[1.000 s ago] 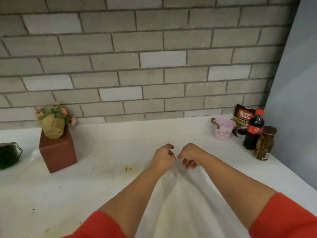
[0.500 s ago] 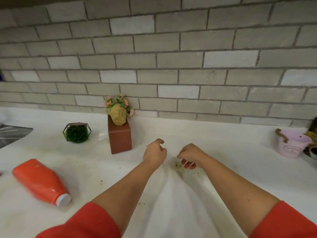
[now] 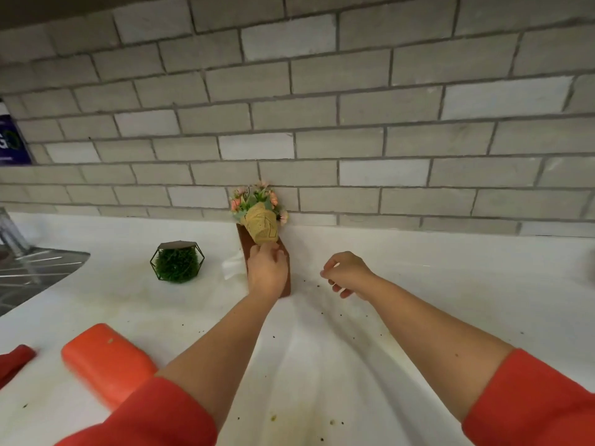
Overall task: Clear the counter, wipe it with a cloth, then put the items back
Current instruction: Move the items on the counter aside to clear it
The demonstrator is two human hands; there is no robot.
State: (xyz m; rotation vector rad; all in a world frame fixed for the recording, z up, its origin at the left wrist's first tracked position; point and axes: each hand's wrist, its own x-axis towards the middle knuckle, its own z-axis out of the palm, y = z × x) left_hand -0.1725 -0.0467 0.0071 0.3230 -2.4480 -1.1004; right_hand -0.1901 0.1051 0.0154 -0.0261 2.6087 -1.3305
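A brown block stands on the white counter against the brick wall, with a yellow-wrapped bouquet of pink flowers on top of it. My left hand lies over the block's front, and its thumb and fingertips pinch the lower end of the bouquet's wrap. To the right, my right hand hovers just above the counter with its fingers curled, holding nothing. Dark crumbs and yellowish stains dot the counter around and below my arms.
A small green plant in a black hexagonal wire frame stands left of the block. An orange bottle lies on its side at the lower left, beside a red cloth. A sink is at the far left. White paper shows behind the block.
The view has swung left, so the items at the right are out of sight. My left hand has reached forward to the block and taken the bouquet's lower end. My right hand stays curled.
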